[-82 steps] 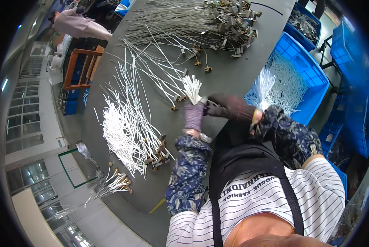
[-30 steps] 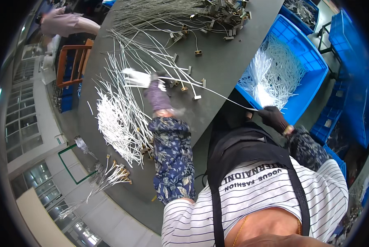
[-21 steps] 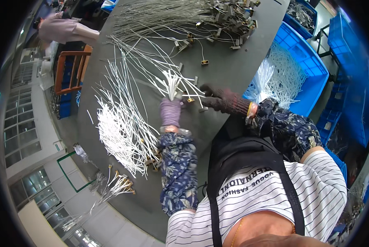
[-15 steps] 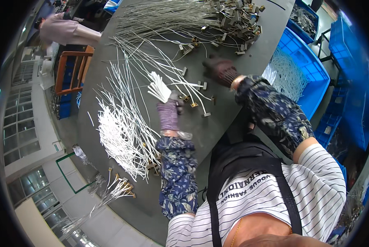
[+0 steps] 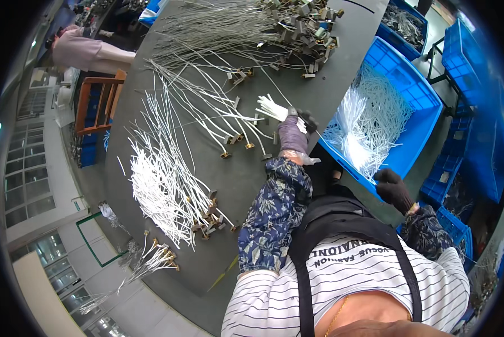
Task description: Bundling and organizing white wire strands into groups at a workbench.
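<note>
Near the right edge of the tabletop (image 5: 316, 90), your left hand (image 5: 295, 126) is closed around a bundle of white wires (image 5: 271, 108), whose long axis slants up and leftward from the grip. Your right hand (image 5: 395, 190), farther off, lies to the bundle's lower right, just beside the blue bin (image 5: 419, 130); the fingers look curled, any hold indiscernible.
</note>
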Motion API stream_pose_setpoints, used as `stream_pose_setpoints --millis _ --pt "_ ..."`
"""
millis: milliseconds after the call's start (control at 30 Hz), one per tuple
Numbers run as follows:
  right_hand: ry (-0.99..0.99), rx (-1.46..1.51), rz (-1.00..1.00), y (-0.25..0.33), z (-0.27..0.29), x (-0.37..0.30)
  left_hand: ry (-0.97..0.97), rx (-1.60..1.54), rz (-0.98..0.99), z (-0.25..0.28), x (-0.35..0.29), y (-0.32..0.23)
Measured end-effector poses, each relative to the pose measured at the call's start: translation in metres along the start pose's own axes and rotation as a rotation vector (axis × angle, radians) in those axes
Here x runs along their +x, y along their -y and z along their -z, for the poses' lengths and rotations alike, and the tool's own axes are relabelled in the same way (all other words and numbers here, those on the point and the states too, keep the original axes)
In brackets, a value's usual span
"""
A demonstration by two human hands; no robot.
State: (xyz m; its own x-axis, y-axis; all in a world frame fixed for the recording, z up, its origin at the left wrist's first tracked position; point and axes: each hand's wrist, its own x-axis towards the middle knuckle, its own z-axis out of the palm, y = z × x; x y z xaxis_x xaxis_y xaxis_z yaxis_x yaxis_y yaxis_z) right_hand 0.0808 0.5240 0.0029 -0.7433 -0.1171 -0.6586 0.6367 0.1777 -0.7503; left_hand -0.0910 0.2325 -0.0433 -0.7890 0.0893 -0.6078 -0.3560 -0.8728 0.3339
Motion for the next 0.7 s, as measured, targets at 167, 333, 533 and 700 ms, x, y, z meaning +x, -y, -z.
stream_pose_setpoints --millis 167,333,533,700 --pt "-0.087 -0.163 -0.313 -0.091 0.062 -0.039 0.029 0.269 -0.394 -0.034 -0.004 -0.050" --pt "-0.063 -0.198 -0.338 -0.088 0.051 -0.031 -0.033 0.352 -0.697 -0.066 -0.032 -0.125" --pt "-0.045 -0.193 -0.234 -0.076 0.052 -0.030 -0.162 0.404 -0.729 -0.095 -0.056 -0.139" --pt "-0.033 -0.212 -0.195 -0.073 0.053 -0.036 -0.232 0.435 -0.707 -0.080 -0.050 -0.145"
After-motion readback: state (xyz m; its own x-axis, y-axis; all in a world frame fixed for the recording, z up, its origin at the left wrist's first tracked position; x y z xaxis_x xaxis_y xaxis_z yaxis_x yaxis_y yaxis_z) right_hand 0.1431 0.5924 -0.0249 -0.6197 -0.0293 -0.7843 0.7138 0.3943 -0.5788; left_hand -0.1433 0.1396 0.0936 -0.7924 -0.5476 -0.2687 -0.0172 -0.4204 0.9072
